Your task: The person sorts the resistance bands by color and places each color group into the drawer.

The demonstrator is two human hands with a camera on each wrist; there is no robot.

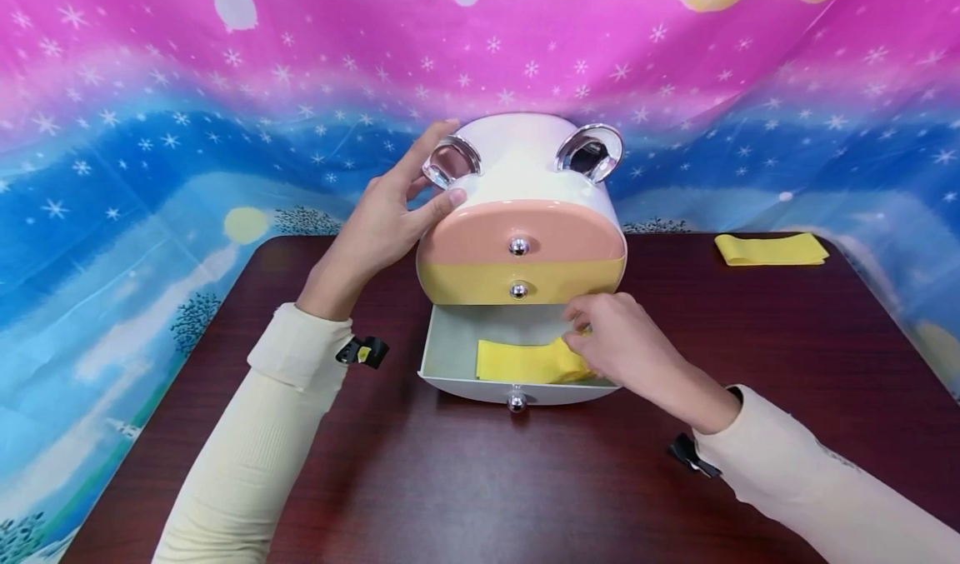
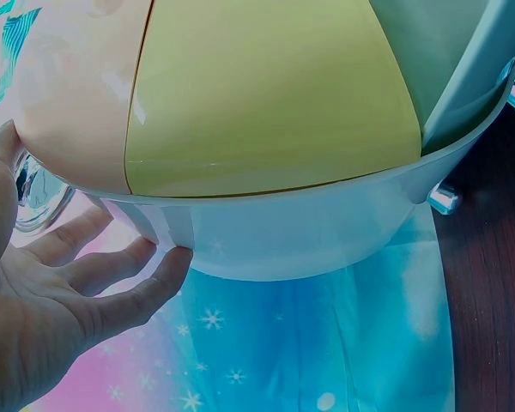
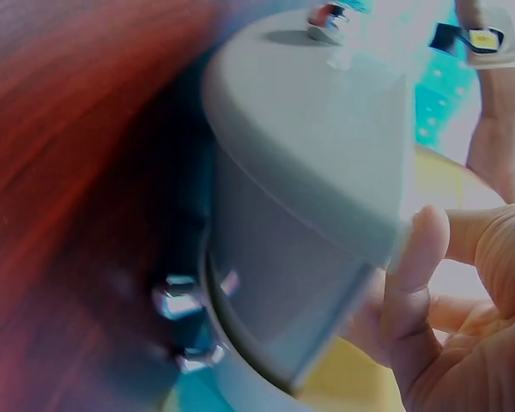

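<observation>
A white drawer box [image 1: 517, 156] with chrome ears stands on the table. Its bottom drawer [image 1: 450, 339] is pulled out and holds a folded yellow cloth strip [image 1: 517, 361]. My left hand [image 1: 390, 214] rests against the box's upper left side, around the chrome ear [image 1: 453, 161]; its thumb touches near the front edge, and in the left wrist view spread fingertips meet the white side [image 2: 283, 236]. At the drawer's right end my right hand [image 1: 618, 339] pinches the strip's raised end. The right wrist view shows its thumb at the drawer's corner [image 3: 386, 245], the strip hidden.
Another folded yellow cloth strip [image 1: 772, 250] lies at the back right of the dark wooden table [image 1: 480, 481]. Above the open drawer, the pink drawer [image 1: 480, 235] and yellow drawer [image 1: 457, 282] are closed. A patterned cloth backdrop [image 1: 300, 147] hangs behind the box.
</observation>
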